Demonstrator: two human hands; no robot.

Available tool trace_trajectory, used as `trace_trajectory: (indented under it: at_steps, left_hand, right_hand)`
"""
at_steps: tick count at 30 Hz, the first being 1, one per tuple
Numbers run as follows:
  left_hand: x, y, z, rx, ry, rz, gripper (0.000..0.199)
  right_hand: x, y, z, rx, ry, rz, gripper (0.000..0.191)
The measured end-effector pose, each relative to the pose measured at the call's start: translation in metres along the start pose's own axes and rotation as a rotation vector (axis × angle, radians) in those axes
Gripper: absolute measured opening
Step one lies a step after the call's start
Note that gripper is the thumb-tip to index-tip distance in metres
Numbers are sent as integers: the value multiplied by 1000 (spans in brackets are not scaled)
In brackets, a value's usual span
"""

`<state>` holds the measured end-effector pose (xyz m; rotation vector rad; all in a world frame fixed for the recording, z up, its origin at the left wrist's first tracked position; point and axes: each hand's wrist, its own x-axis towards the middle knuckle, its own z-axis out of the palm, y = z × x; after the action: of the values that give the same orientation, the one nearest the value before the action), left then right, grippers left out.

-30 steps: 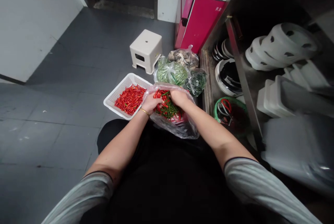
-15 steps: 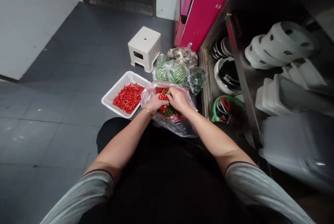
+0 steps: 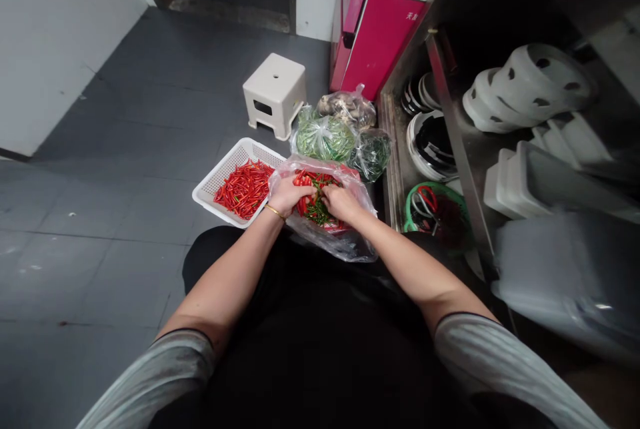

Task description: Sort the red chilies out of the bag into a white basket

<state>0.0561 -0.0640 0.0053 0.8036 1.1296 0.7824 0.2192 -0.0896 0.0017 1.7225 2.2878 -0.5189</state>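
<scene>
A clear plastic bag [image 3: 345,245] lies open on the floor in front of me, full of red chillies with green stems [image 3: 315,205]. Both hands are inside its mouth. My left hand [image 3: 287,192], a gold bangle on its wrist, is closed on a few red chillies at the bag's left side. My right hand [image 3: 340,202] pinches at the chillies just to the right of it, fingers almost touching the left hand. A white perforated basket [image 3: 213,185] holding stemless red chillies [image 3: 243,187] sits directly left of the bag.
Behind the bag stand three tied bags of greens and mushrooms [image 3: 325,135] and a white plastic stool [image 3: 275,92]. A pink cabinet [image 3: 380,29] rises at the back. To the right, a steel shelf [image 3: 445,115] carries bowls, white containers and a green basket [image 3: 435,205].
My right hand has drawn back from the bag's far side toward the left hand. The view shifted slightly; the basket and bags stay put.
</scene>
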Motion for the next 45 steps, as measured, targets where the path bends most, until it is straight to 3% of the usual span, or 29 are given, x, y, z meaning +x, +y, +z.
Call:
trace_trajectory:
  at_steps: [3,6,9,12,17,21,24,26,30,33,38,41,45]
  left_hand:
    - [2,2,-5,-48,47,-13,26]
    - [2,5,-10,-115,51,3,25]
    - [3,6,-9,-155,47,11,22]
    - [5,3,-7,-143,-15,16,21]
    - [9,-6,-8,-112,-22,27,34]
    - [13,-13,-10,-83,8,62,44]
    - [13,-15,-7,-38,-49,41,47]
    - [11,-14,-3,-29,-92,28,49]
    - [6,-11,5,-104,-188,25,54]
    - [4,-13,10,-76,-161,31,48]
    - [4,-18,11,-100,-105,-62,34]
    - [1,-12,9,-202,-107,-82,31]
    - [-1,-3,5,-198,-98,-92,25]
  right_hand:
    - [-16,4,-5,-13,-169,-141,30]
    - [-23,25,-15,57,-308,-215,32]
    - [-15,39,-24,78,-95,-99,24]
    - [5,32,-22,43,110,31,29]
    - [33,9,-9,57,59,65,26]
    - [33,18,-15,437,120,61,14]
    - [24,25,-20,749,106,-39,17]
    - [17,22,-21,810,161,-72,21]
    - [7,8,-22,692,361,-51,22]
    - [4,4,-22,441,447,-70,24]
    - [-3,23,-10,26,296,-34,35]
    - [-7,34,1,-47,90,-6,33]
    - [-6,37,7,-36,-98,-129,32]
